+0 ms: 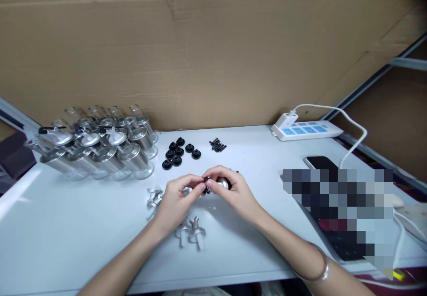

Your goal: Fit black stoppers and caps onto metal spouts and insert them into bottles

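Observation:
My left hand [176, 200] and my right hand [237, 194] meet above the middle of the table, fingertips pinched together. Between them is a small black part [207, 190], mostly covered by the fingers. My right hand also holds a silver pourer spout [223, 182] with a black stopper [229, 183] on it, its dome showing under the fingers. Several bare metal pourer spouts [197, 231] lie beside and below my left hand. Beyond the hands lie several round black stoppers [179, 151] and a small pile of thin black pieces [218, 146].
Several glass bottles with metal sleeves [135, 156] crowd the left back, some topped with pourers. At right are a power strip [308, 130] with a plugged-in charger [287, 120], a phone [322, 162] and a blurred-out area. A cardboard wall [213, 56] closes off the back.

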{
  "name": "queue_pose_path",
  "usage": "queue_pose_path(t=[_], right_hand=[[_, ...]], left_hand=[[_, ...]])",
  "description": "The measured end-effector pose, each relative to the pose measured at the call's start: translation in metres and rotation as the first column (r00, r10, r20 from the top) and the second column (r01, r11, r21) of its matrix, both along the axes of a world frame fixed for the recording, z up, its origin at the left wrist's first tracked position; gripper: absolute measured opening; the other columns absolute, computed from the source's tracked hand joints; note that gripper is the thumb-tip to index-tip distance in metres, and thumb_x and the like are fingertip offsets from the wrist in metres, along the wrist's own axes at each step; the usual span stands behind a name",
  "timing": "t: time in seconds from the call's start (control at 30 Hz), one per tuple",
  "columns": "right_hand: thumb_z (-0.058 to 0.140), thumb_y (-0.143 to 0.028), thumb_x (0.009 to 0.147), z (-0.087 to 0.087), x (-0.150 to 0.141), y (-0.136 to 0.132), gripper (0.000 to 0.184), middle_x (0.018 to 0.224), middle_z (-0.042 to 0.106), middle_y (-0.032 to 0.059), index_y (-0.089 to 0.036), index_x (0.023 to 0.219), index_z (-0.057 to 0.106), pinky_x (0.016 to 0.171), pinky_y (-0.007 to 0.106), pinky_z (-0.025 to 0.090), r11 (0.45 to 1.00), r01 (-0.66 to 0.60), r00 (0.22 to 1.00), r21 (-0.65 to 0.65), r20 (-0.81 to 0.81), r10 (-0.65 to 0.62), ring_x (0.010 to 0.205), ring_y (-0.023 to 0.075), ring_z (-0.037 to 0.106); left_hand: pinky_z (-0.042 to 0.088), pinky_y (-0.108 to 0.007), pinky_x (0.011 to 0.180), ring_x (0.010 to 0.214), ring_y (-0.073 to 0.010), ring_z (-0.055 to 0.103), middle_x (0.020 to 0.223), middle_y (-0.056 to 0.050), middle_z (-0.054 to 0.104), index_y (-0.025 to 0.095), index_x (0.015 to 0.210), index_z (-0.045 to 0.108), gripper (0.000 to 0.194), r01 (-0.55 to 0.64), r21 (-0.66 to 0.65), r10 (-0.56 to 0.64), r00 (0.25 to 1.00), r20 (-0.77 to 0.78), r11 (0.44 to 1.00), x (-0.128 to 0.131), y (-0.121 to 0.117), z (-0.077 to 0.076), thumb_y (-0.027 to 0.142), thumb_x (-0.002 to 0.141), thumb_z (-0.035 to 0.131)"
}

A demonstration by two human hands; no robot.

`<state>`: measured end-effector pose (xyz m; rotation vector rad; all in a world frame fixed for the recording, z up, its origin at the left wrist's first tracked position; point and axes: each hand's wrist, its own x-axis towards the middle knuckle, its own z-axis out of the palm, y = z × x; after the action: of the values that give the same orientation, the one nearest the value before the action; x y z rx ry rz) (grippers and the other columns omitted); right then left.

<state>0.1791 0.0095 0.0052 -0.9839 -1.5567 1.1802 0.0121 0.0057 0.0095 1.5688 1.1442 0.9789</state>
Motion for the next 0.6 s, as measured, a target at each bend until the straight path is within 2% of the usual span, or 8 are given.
queue_pose_path(t=[0.17, 0.3, 0.47, 0.6], right_hand=[[0.060, -0.031, 0.084, -0.002, 0.002, 0.001, 0.010, 0.078, 0.062, 0.0001, -0.021, 0.086, 0.062, 0.068, 0.028, 0.041, 0.998, 0.055, 0.998, -0.018, -0.016, -0.055, 0.071, 0.0140, 0.054], [0.060, -0.037, 0.085, -0.001, 0.002, 0.001, 0.016, 0.084, 0.060, 0.0011, -0.022, 0.087, 0.059, 0.066, 0.028, 0.040, 0.994, 0.096, 0.995, -0.049, -0.024, -0.097, 0.071, 0.0140, 0.050], [0.053, -0.040, 0.089, -0.005, -0.003, -0.003, 0.018, 0.092, 0.059, 0.0026, -0.022, 0.092, 0.053, 0.068, 0.029, 0.042, 0.997, 0.041, 0.997, -0.063, -0.069, -0.045, 0.075, 0.0146, 0.052], [0.048, -0.038, 0.093, -0.007, -0.010, -0.008, 0.015, 0.092, 0.055, 0.0021, -0.023, 0.094, 0.051, 0.072, 0.029, 0.044, 0.999, 0.048, 0.996, 0.016, -0.077, -0.046, 0.079, 0.0146, 0.052]], left_hand=[[0.050, -0.023, 0.068, 0.070, -0.0135, 0.066, 0.078, -0.002, 0.071, 0.018, 0.088, 0.068, 0.016, -0.011, 0.001, 0.011, 1.000, 0.014, 1.000, 0.000, 0.002, -0.002, 0.029, 0.081, 0.061], [0.051, -0.025, 0.072, 0.075, -0.0145, 0.065, 0.085, -0.003, 0.071, 0.018, 0.087, 0.067, 0.015, -0.019, 0.042, 0.020, 1.000, -0.008, 0.999, 0.000, 0.001, -0.003, 0.030, 0.079, 0.064], [0.049, -0.023, 0.066, 0.065, -0.0115, 0.060, 0.073, 0.002, 0.063, 0.019, 0.085, 0.059, 0.021, -0.091, 0.082, 0.089, 0.996, 0.033, 0.993, 0.005, -0.004, -0.006, 0.029, 0.072, 0.072], [0.050, -0.023, 0.066, 0.065, -0.0110, 0.060, 0.072, 0.003, 0.060, 0.019, 0.080, 0.055, 0.019, -0.085, 0.022, 0.084, 0.994, 0.072, 0.996, 0.008, -0.006, -0.009, 0.029, 0.075, 0.070]])
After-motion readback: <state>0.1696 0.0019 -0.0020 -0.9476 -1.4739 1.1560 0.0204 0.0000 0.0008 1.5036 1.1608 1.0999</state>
